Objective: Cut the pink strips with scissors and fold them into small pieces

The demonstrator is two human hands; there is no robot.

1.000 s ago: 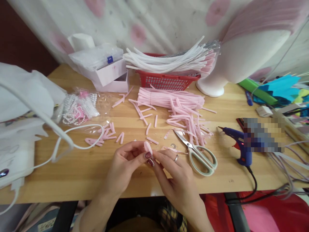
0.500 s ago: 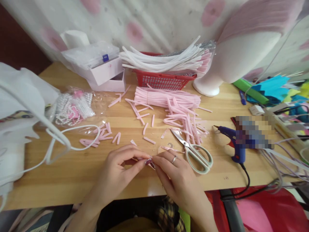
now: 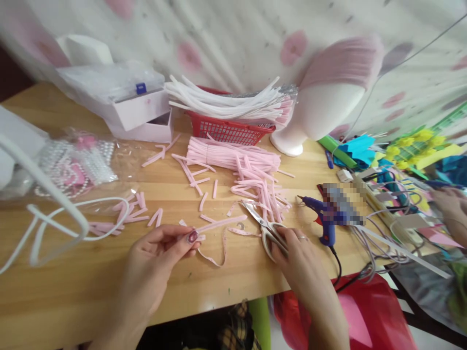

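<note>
The left hand [image 3: 155, 260] pinches one long, fuzzy pink stick [image 3: 221, 223] above the thin pink measuring tape [image 3: 225, 250]. The right hand [image 3: 304, 260] has just left it and closed on the pale-handled metal scissors [image 3: 257, 215], so the hands are apart.

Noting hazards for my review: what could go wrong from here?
The right hand is on the scissors, whose blades lie by the measuring tape and the bent pink stems; lifting them might snag or drag either. The glue gun lies close by, nozzle towards those stems; a sideways bump might shift it. Whether it is hot cannot be told.
</note>
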